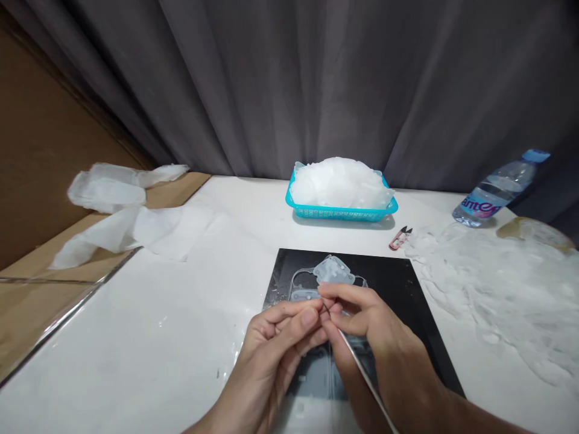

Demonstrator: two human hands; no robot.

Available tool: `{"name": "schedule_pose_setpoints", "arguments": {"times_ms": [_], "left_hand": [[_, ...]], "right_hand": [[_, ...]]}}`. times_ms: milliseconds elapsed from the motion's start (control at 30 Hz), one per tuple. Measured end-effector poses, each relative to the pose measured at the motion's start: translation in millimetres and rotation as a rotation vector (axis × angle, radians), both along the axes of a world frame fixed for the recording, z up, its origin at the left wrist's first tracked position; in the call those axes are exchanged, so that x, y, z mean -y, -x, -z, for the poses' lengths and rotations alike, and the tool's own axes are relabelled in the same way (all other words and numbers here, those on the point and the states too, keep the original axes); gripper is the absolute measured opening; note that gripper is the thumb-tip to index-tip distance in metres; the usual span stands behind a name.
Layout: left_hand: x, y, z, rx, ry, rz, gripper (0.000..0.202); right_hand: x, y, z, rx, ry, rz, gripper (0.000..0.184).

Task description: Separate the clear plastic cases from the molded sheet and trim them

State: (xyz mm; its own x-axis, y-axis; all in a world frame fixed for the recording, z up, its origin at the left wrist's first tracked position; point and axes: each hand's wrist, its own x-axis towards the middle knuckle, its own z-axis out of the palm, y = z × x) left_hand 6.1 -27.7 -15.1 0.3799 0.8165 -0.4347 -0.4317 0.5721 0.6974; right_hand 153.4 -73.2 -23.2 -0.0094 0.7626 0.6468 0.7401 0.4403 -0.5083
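My left hand (pixel 283 343) is closed, with thumb and fingertips pinched together around something too small to make out. My right hand (pixel 384 343) grips a slim white rod-like tool (pixel 362 364), whose thin dark tip meets the left fingertips. Both hands are held close together over a black board (pixel 393 283). On that board lies a translucent, pale grey moulded piece (pixel 335 271) with rounded lobes and thin curved strips. My hands hide part of it.
Behind the board stands a turquoise basket (pixel 344 213) heaped with white material. Pink thread snips (pixel 400 239) lie to its right. Farther right are a tilted-looking water bottle (pixel 497 191) and a spread of translucent film (pixel 506 295). White sheets (pixel 131 232) lie over cardboard (pixel 49 301) at left.
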Motion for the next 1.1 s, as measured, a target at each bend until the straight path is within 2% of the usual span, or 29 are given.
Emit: {"name": "schedule_pose_setpoints", "arguments": {"times_ms": [167, 433, 633, 833, 933, 1100], "left_hand": [[-0.8, 0.5, -1.9, -0.013, 0.020, -0.007, 0.018], [0.8, -1.3, -3.2, 0.015, 0.068, -0.037, 0.018], [2.0, -0.7, -1.3, 0.004, 0.099, -0.060, 0.019], [-4.9, 1.3, 0.7, -0.025, -0.031, -0.005, 0.016], [-10.0, 0.7, 2.4, -0.083, -0.064, 0.040, 0.020], [-14.5, 0.1, 3.4, -0.119, -0.072, 0.011, 0.022]], "right_hand": [[-1.0, -1.0, 0.0, 0.020, -0.025, -0.010, 0.007], [1.1, -3.1, 13.4, 0.019, -0.024, -0.034, 0.010], [0.8, -5.7, 5.5, 0.061, -0.022, 0.016, 0.008], [-7.7, -15.2, -6.0, 0.056, -0.153, 0.022, 0.011], [-11.3, -17.2, -6.0, 0.100, -0.198, 0.039, 0.011], [-16.4, -19.3, -3.0, 0.142, -0.257, 0.045, 0.014]]}}
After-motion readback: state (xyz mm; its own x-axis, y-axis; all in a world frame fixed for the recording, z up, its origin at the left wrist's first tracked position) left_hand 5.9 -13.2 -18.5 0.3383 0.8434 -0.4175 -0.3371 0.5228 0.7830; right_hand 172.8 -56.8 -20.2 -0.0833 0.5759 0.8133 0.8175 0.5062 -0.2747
